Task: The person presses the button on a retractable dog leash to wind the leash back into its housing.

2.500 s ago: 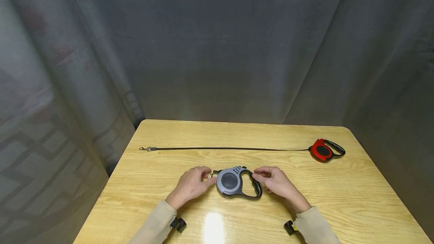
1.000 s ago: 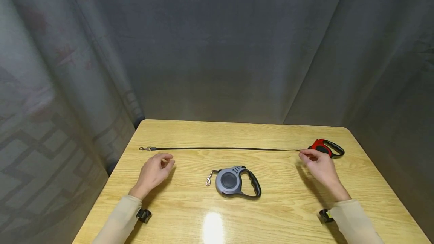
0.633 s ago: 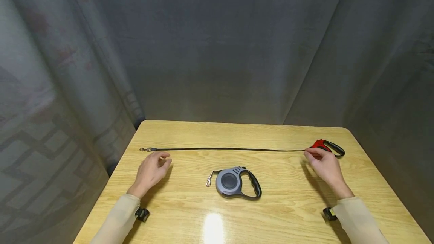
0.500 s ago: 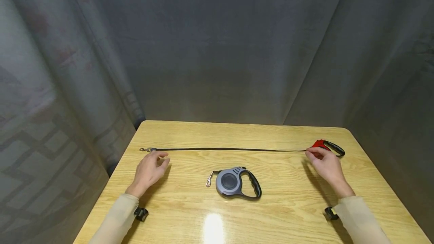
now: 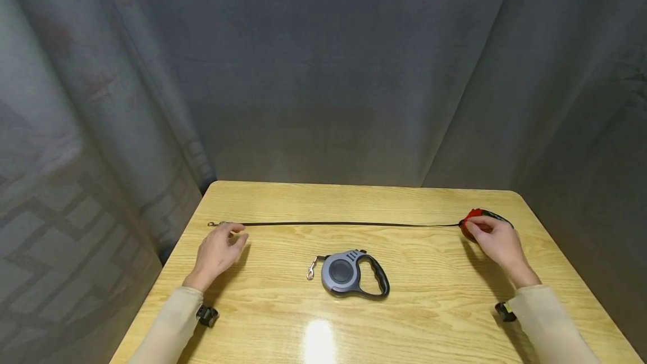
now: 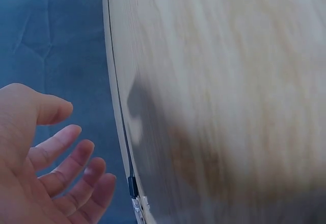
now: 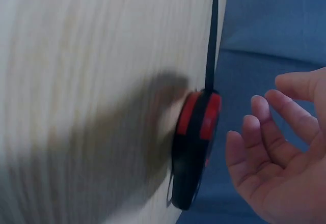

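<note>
**Bystander items: tabletop and surround**

- Grey retractable leash (image 5: pixel 349 272): lies flat near the table's centre. Round grey housing with a dark disc on its face. Black loop handle (image 5: pixel 380 281) at its 3 o'clock, small metal snap clip (image 5: pixel 310 270) at its 9 o'clock, cord fully wound in.
- Wooden table (image 5: pixel 354 201): light grain, rounded corners, glossy. Bright light reflection (image 5: pixel 318 341) at 6 o'clock.
- Grey curtain (image 5: pixel 323 72): hangs in folds from 9 through 12 to 3 o'clock.
</note>
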